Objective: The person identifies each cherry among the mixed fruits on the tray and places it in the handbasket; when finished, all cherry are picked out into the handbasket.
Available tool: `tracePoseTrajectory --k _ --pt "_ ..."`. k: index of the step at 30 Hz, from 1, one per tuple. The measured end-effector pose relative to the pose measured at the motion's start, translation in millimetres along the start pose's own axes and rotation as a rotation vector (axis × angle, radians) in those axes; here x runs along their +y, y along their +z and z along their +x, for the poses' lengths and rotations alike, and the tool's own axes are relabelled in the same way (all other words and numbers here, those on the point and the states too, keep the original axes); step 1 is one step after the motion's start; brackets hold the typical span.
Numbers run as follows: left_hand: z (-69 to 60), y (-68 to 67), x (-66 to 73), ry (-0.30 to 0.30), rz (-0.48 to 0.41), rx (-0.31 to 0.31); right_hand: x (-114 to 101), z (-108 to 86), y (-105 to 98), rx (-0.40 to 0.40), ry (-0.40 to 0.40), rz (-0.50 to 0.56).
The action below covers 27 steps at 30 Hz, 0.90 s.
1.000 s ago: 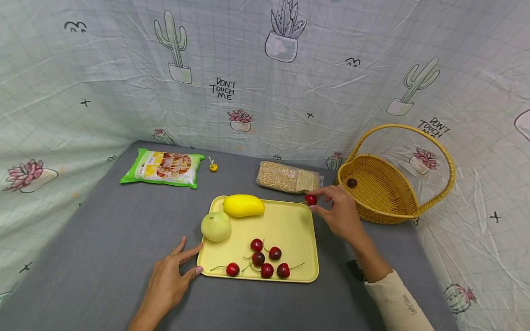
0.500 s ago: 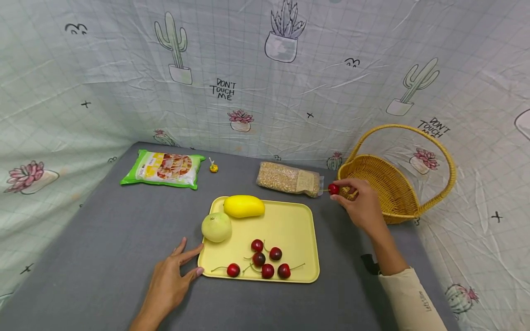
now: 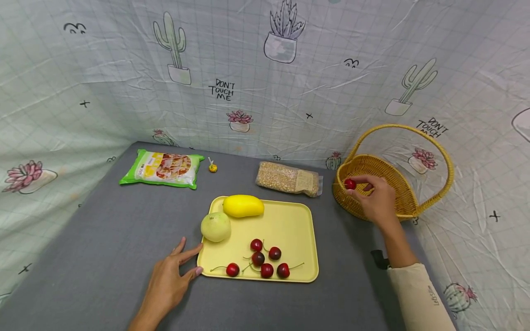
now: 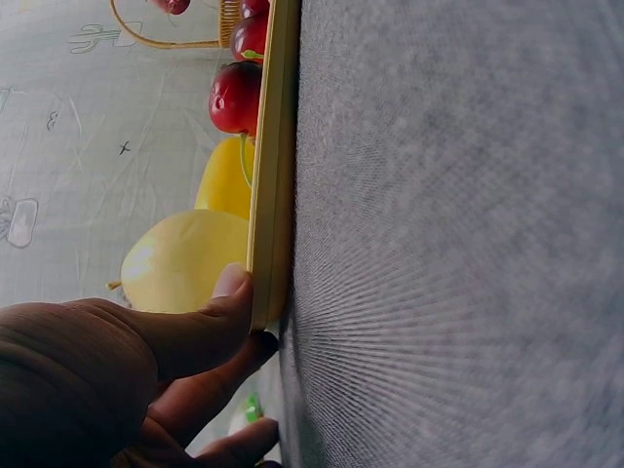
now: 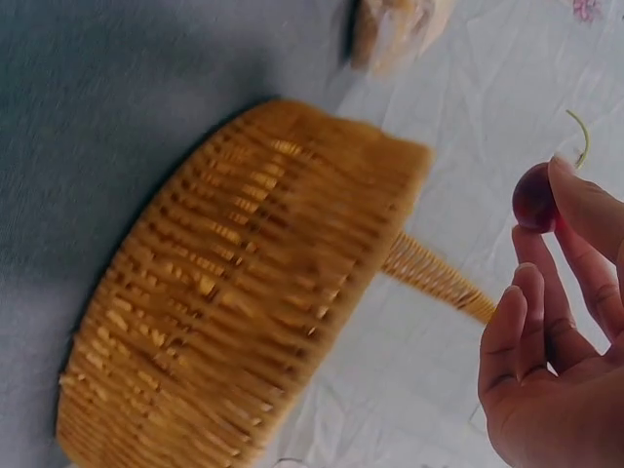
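Observation:
My right hand [image 3: 380,200] pinches a dark red cherry [image 3: 350,184] between thumb and fingertips, over the left rim of the wicker basket [image 3: 403,188]. In the right wrist view the cherry [image 5: 533,200] has its green stem pointing up, apart from the basket [image 5: 224,283]. My left hand [image 3: 169,278] touches the left edge of the yellow tray [image 3: 290,225] with fairly straight thumb and index finger. The left wrist view shows the thumb [image 4: 229,292] against the tray's rim. Several cherries [image 3: 267,270] lie along the tray's front, with a yellow mango [image 3: 243,206] and a pale green round fruit [image 3: 216,226] at left.
Behind the tray lies a clear bag of grains [image 3: 285,178]. A green and white snack bag [image 3: 165,168] and a yellow lollipop [image 3: 213,168] are at the back left. The basket's tall handle [image 3: 447,161] arches over it. Patterned cloth [image 3: 248,59] hangs behind the grey table.
My right hand has carried the cherry rightward from the tray's back right corner to the basket's left rim. A cherry seen earlier in the basket is now hidden. My left hand stays put.

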<state>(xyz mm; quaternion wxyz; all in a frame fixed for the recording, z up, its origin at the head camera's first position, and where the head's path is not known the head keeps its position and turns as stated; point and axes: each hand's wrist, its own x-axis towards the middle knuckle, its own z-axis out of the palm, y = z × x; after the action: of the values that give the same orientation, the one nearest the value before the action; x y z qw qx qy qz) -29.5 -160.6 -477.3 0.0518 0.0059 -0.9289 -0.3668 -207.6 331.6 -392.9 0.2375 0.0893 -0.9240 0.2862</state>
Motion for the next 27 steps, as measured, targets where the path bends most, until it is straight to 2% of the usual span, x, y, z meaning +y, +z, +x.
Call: tracePoseTrajectory --k 10,27 --pt "-0.1 0.2 -0.1 -0.003 -0.001 -0.002 24.4 9.5 -8.7 -0.046 0.179 -0.016" --pt "0.4 2.9 -2.6 0.004 0.0 -0.007 53.3 25.4 -5.6 -0.106 0.294 -0.071"
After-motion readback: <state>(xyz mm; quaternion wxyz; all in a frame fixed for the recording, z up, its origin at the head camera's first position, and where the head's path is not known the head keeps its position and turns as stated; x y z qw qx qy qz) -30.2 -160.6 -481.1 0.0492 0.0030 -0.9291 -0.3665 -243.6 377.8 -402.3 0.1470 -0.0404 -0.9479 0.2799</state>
